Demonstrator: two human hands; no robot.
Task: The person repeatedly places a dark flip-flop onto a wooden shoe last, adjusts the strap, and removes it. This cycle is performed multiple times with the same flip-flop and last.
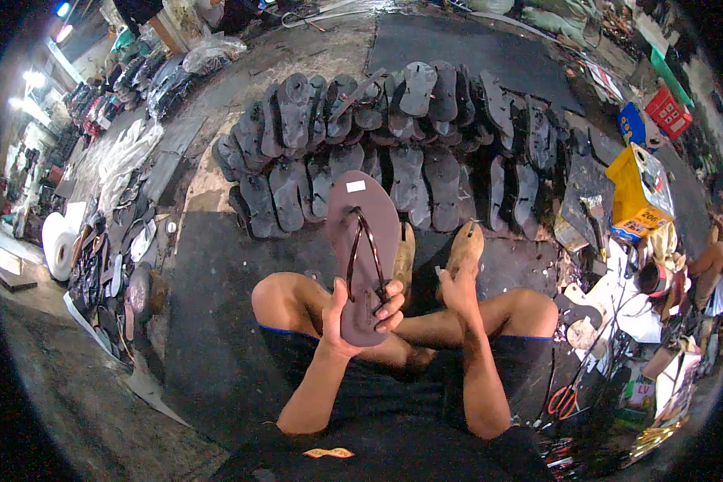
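My left hand (353, 315) is wrapped round the heel end of a brown flip-flop (367, 193). Its top side faces me, with a glossy dark brown thong strap and a small white label near the toe. Lower down to the right, my right hand (459, 293) is closed at the near end of a tan foot-shaped last (466, 245) with a dark slot at its toe. Most of its fingers are hidden, and a small pale tip shows by the thumb. A second tan last (406, 255) stands partly behind the flip-flop.
Rows of dark sandal soles (442, 189) lie beyond my crossed legs. At right are a yellow box (641, 193), a red crate (668, 112), scraps and orange-handled scissors (562, 402). A white roll (56, 245) and piled strips (112, 273) lie at left.
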